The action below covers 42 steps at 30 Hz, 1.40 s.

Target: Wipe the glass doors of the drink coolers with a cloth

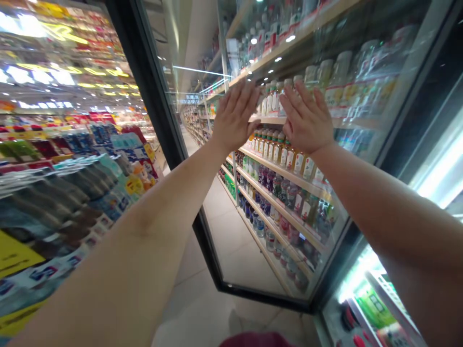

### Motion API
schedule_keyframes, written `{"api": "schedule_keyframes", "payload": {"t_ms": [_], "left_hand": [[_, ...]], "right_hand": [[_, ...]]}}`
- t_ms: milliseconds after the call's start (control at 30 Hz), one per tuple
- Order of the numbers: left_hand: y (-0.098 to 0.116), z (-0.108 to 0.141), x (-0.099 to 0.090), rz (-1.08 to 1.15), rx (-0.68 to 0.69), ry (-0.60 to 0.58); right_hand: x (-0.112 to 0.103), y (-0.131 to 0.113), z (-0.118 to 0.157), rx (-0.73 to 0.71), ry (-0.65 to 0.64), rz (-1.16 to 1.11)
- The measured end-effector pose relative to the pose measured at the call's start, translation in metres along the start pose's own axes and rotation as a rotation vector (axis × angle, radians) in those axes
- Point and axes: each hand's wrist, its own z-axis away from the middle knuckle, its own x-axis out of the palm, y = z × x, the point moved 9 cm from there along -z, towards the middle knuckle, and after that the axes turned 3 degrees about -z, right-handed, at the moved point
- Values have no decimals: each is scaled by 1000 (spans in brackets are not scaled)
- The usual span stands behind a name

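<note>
My left hand [234, 115] and my right hand [307, 118] are raised side by side, fingers spread and palms facing forward, holding nothing. Both stand flat at a tall glass door [246, 250] with a black frame [152, 82], though I cannot tell whether they touch the pane. Behind the glass, rows of bottled drinks [289, 161] with orange contents stand on a wooden shelf just below my hands. Pale bottles with white labels [273, 99] rise between and behind my fingers.
Lower shelves behind the glass hold several bottles in mixed colours. Shelves of packaged goods [68, 168] line the left side under bright ceiling lights. A tiled floor [195, 308] runs below, and a red object [253, 340] shows at the bottom edge.
</note>
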Motion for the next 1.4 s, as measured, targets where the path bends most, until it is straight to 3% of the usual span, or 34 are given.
{"api": "schedule_keyframes", "payload": {"t_ms": [67,133,267,333,500,567,667,733,800,933,1000,1100,1200,1333,1400], "left_hand": [[-14,-8,-11,-80,-107,91],[-13,-6,-13,-153,-149,123],[12,1,3,-94,59,-30],[10,-6,1,-58,128,-76],[-17,-29,-22,-122,-93,87],[-1,-18,-19,-128,-109,104],[37,2,-3,-41,55,-29],[46,6,-1,-9,138,-95],[33,-2,-10,-38,108,-66],[3,-5,-31,-186,-65,108],[9,11,-27,-196,-70,112],[29,37,-7,-95,13,-48],[33,37,-2,-17,70,-168],[14,10,-22,-15,-72,-2],[15,16,-19,2,-136,39]], "right_hand": [[-1,1,0,16,7,-10],[-6,5,1,74,41,2],[-14,13,4,192,102,19],[-14,13,5,189,98,1],[-15,12,6,163,121,38],[-17,11,5,157,126,52],[-18,10,5,163,111,35],[-19,8,5,167,98,25],[-20,8,5,173,90,6],[-20,10,7,187,71,-59],[-20,11,7,183,67,-54],[-20,11,5,172,68,1],[-16,12,2,178,22,56],[-16,13,2,189,10,77],[-19,12,3,187,32,66]]}}
